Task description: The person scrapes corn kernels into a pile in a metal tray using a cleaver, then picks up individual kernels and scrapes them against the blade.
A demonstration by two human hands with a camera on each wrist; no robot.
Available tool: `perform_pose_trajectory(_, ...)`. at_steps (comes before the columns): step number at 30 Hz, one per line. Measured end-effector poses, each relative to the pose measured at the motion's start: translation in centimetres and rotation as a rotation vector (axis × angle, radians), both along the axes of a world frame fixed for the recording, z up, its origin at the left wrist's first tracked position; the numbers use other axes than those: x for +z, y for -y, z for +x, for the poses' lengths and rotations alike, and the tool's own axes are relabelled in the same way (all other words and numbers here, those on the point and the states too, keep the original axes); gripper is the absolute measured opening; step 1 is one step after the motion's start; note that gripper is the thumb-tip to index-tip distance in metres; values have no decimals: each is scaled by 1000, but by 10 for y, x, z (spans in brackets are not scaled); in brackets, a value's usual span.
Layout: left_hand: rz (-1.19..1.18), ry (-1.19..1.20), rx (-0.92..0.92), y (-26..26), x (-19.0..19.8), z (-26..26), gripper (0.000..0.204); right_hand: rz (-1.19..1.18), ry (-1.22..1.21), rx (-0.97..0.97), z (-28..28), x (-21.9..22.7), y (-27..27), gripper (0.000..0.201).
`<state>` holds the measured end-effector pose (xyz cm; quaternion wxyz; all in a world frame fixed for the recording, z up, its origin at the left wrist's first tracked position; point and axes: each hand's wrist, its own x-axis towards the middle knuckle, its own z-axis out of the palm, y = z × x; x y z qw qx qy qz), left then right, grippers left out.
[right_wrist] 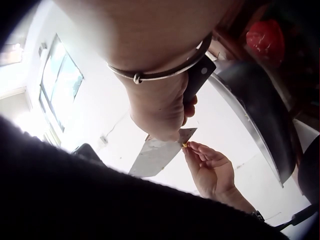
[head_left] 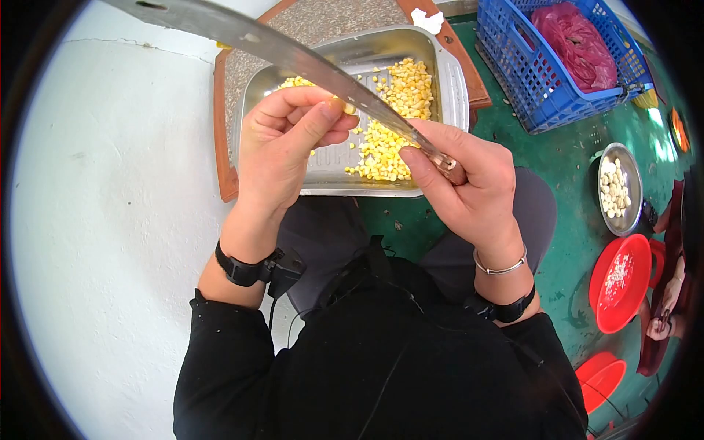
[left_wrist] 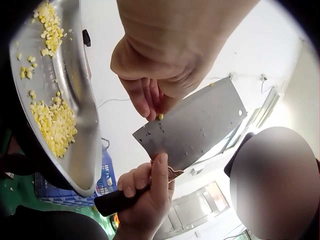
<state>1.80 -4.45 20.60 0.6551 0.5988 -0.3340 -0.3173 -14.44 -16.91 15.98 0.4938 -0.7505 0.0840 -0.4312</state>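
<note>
Up close, the right hand (head_left: pixel 477 194) wraps its grip fully round the dark handle of a cleaver (head_left: pixel 293 53), the broad blade slanting up and away from it over the metal tray (head_left: pixel 455 81). Just beside that grip, the left hand (head_left: pixel 282 143) pinches a corn kernel (left_wrist: pixel 160 116) between thumb and fingertips (left_wrist: pixel 145 102), touching the blade's edge. Beneath both hands, loose corn kernels (head_left: pixel 400 88) lie scattered in the tray. Beyond the right hand stands a blue crate (head_left: pixel 528 70).

Head view looking down, wrist views upward, close, sharing cleaver (head_left: pixel 293 55)
</note>
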Motion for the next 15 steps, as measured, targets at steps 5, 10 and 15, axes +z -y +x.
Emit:
perform_pose_trajectory(5,-56,-54,26,1,-6,-2,10,11,15,-5,1,-1,0,30)
perform_pose_trajectory(10,-41,-10,12,-1,-7,0,11,92,-52,47,-2,1,1,27)
perform_pose_trajectory(15,-36,8,-12,-1,-7,0,11,139,-20,59,0,-2,-1,27)
